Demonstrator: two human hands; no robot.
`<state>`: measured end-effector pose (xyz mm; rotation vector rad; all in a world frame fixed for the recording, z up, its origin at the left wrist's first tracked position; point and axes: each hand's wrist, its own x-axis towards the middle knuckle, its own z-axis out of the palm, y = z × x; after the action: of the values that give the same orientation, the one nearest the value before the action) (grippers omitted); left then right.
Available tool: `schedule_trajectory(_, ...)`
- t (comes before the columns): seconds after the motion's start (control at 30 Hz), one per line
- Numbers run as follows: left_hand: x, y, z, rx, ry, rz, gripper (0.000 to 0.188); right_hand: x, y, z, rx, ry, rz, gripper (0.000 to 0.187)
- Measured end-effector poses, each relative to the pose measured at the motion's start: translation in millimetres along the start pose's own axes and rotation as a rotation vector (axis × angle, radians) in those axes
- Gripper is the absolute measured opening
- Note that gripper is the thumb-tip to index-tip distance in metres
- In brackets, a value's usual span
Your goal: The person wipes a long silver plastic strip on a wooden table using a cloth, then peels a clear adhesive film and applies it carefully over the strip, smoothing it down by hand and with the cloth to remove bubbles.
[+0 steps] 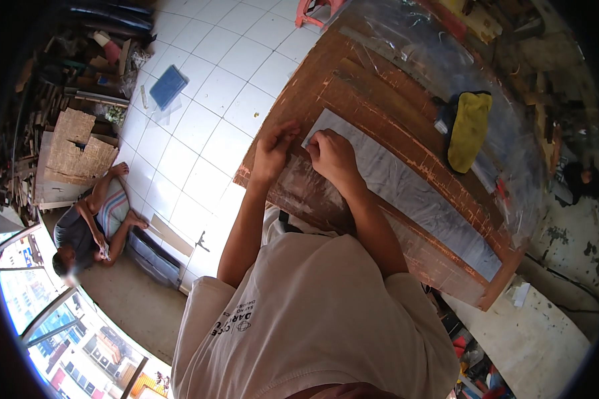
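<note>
A worn brown wooden tabletop [359, 100] slants across the view in front of me. Lying on it is a long grey sheet [406, 179] with a streaky, marbled look, running from my hands toward the lower right. My right hand [333, 156] is closed at the sheet's near-left end, its fingers curled and pressed together; whatever they hold is hidden. Just to the left, over the table's edge area, my left hand [276, 149] is half curled with its fingers and thumb apart, and nothing shows in it. The two hands do not touch.
A yellow-and-black cloth item [469, 132] lies on clear plastic film [419, 56] at the table's far right. On the tiled floor [206, 126] are a blue flat object [168, 87] and a seated person [96, 219]. Wood scraps [80, 146] pile up at left; a red stool [316, 12] stands behind.
</note>
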<state>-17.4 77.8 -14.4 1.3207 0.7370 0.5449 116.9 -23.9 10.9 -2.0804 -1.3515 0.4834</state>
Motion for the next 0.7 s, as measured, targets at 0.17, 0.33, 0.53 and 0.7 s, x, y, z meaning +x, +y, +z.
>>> schedule_trajectory(0.17,-10,15,20,0.329,0.141,0.147,0.030,-12,8,3,0.215,0.256,0.043,0.010)
schedule_trajectory(0.33,-20,59,51,0.323,0.145,0.149,0.026,-47,-7,-29,0.367,0.393,-0.027,0.010)
schedule_trajectory(0.53,-4,69,68,0.628,0.048,0.422,0.023,-61,-7,-27,0.300,0.551,-0.061,0.013)
schedule_trajectory(0.7,6,49,65,0.679,0.104,0.298,0.025,-75,1,-21,0.359,0.794,0.032,0.008)
